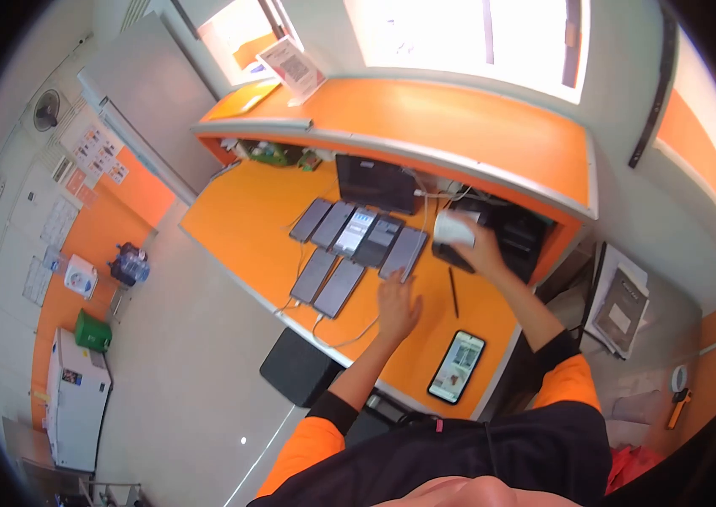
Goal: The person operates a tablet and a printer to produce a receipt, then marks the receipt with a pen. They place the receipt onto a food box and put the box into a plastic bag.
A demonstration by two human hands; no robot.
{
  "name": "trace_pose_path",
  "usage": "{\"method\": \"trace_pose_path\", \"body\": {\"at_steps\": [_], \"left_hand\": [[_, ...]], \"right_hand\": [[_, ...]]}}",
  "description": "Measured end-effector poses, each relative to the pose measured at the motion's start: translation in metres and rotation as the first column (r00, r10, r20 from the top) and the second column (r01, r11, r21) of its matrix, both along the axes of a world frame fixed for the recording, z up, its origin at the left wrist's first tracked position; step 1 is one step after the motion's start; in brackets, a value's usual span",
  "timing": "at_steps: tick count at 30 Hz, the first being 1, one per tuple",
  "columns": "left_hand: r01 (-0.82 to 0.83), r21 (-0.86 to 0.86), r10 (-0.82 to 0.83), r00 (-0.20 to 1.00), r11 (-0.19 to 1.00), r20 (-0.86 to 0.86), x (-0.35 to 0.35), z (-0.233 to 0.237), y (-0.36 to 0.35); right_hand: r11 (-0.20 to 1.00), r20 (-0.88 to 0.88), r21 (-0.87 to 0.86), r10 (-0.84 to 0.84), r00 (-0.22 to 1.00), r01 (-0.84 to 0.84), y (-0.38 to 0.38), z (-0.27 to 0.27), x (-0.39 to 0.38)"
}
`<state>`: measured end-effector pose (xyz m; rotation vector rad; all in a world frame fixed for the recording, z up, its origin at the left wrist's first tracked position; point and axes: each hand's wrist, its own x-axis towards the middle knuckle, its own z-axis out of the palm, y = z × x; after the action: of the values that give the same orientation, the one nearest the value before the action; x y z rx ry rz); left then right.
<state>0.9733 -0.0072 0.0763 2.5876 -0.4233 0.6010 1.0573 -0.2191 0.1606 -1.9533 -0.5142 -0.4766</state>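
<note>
Cloth, white, bunched, in right hand

Phone shop: orange counter (rows of phones).

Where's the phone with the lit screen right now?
Head view: lit phone on the orange desk's near edge, between the person's forearms, below the black pen.
</note>
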Motion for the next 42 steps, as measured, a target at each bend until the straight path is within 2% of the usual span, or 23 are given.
{"method": "trace_pose_path", "body": {"at_steps": [1, 2, 4, 5, 7, 8, 9, 12, 17, 20, 21, 22, 24, 27, 30, 32, 34, 36, 37, 39, 40, 42], "left_hand": [[0.080, 0.093, -0.069, 0.990, 0.992, -0.119, 0.019, 0.015, -0.025], [0.099, 0.165, -0.067, 0.980, 0.981, -0.189, 0.035, 0.022, -0.045], [0.140, 0.310, -0.036, 0.947, 0.940, -0.318, 0.066, 0.032, -0.075], [0.197, 0.344, -0.058, 0.925, 0.918, -0.374, 0.084, 0.027, -0.081], [0.198, 0.396, -0.012, 0.905, 0.897, -0.425, 0.107, 0.018, -0.091], [0.201, 0.424, 0.016, 0.890, 0.883, -0.455, 0.113, 0.012, -0.095], [0.187, 0.358, 0.049, 0.829, 0.915, -0.557, 0.113, 0.015, -0.097], [0.152, 0.484, 0.062, 0.915, 0.862, -0.398, 0.106, 0.002, -0.097], [0.175, 0.334, 0.015, 0.868, 0.926, -0.496, 0.110, 0.001, -0.090], [0.180, 0.397, 0.043, 0.870, 0.900, -0.491, 0.109, -0.003, -0.088], [0.179, 0.436, 0.060, 0.875, 0.882, -0.480, 0.109, -0.003, -0.088], [0.183, 0.441, 0.062, 0.872, 0.879, -0.485, 0.110, -0.002, -0.088], [0.194, 0.448, 0.066, 0.863, 0.873, -0.501, 0.109, -0.002, -0.087], [0.198, 0.446, 0.069, 0.854, 0.873, -0.515, 0.111, 0.004, -0.086], [0.206, 0.406, 0.096, 0.786, 0.890, -0.610, 0.108, 0.023, -0.088], [0.185, 0.377, 0.109, 0.763, 0.907, -0.637, 0.105, 0.033, -0.089], [0.155, 0.291, 0.082, 0.745, 0.944, -0.662, 0.113, 0.034, -0.088], [0.129, 0.155, 0.015, 0.721, 0.980, -0.692, 0.120, 0.028, -0.084], [0.142, -0.020, -0.122, 0.759, 0.990, -0.639, 0.119, 0.029, -0.081], [0.195, -0.351, -0.349, 0.820, 0.916, -0.454, 0.117, 0.034, -0.071], [0.330, -0.438, -0.467, 0.847, 0.837, -0.254, 0.104, 0.046, -0.071], [0.601, -0.494, -0.606, 0.777, 0.629, 0.173, 0.061, 0.078, -0.072]], "right_hand": [[0.994, 0.040, -0.108, -0.028, 0.999, 0.032, -0.009, -0.002, -0.009], [0.975, 0.081, -0.213, -0.053, 0.995, 0.069, -0.017, -0.005, -0.020], [0.963, -0.027, -0.263, -0.062, 0.998, 0.053, -0.031, -0.005, -0.040], [0.962, -0.030, -0.262, -0.088, 0.996, 0.077, -0.038, -0.008, -0.047], [0.960, -0.057, -0.251, -0.140, 0.988, 0.122, -0.051, -0.014, -0.056], [0.971, -0.023, -0.187, -0.157, 0.987, 0.150, -0.057, -0.013, -0.057], [0.977, 0.005, -0.120, -0.176, 0.984, 0.175, -0.060, -0.012, -0.059], [0.972, 0.049, 0.001, -0.236, 0.971, 0.236, -0.060, -0.002, -0.065], [0.970, 0.040, 0.075, -0.233, 0.972, 0.229, -0.044, 0.029, -0.062], [0.965, 0.204, 0.102, -0.259, 0.944, 0.243, -0.035, 0.048, -0.053], [0.966, 0.176, 0.143, -0.238, 0.955, 0.214, -0.035, 0.053, -0.050], [0.961, 0.315, 0.154, -0.269, 0.910, 0.231, -0.035, 0.061, -0.044], [0.946, 0.076, 0.207, -0.271, 0.960, 0.251, -0.040, 0.067, -0.042], [0.950, 0.076, 0.234, -0.231, 0.970, 0.208, -0.040, 0.074, -0.041], [0.979, 0.145, 0.132, -0.176, 0.974, 0.158, -0.046, 0.071, -0.052], [0.920, 0.426, 0.060, -0.375, 0.823, 0.388, -0.061, 0.059, -0.063], [0.842, 0.370, 0.172, -0.536, 0.759, 0.511, -0.082, 0.055, -0.079], [0.851, 0.236, 0.240, -0.517, 0.823, 0.466, -0.083, 0.042, -0.096], [0.850, 0.172, 0.276, -0.504, 0.847, 0.450, -0.083, 0.039, -0.104], [0.922, 0.228, 0.137, -0.386, 0.894, 0.363, -0.065, 0.035, -0.123], [0.947, 0.245, 0.071, -0.322, 0.915, 0.314, -0.056, 0.034, -0.128], [0.955, 0.246, 0.024, -0.291, 0.925, 0.294, -0.045, 0.026, -0.129]]}}
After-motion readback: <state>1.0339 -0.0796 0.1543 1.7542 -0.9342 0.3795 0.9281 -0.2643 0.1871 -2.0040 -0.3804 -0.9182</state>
